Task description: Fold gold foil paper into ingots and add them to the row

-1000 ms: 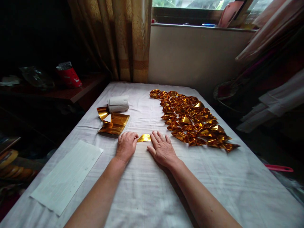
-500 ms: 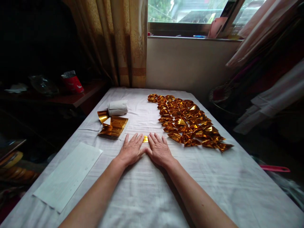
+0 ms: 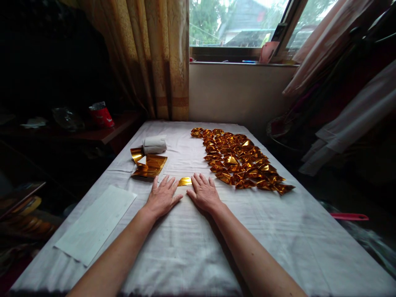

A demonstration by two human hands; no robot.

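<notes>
Both hands lie flat and spread on the tabletop (image 3: 192, 247) in my head view, gripping nothing. My left hand (image 3: 161, 197) rests palm down with fingers splayed, its fingertips just beside the small gold foil piece (image 3: 185, 181). My right hand (image 3: 203, 192) is equally flat and released, its fingertips touching or nearly touching the other end of that piece, which lies between the two hands on the white cloth. Further right spreads a mass of folded gold pieces (image 3: 239, 161). Left of my hands sit loose gold sheets (image 3: 148, 165), a white roll (image 3: 154, 144) and a white paper sheet (image 3: 96, 222).
</notes>
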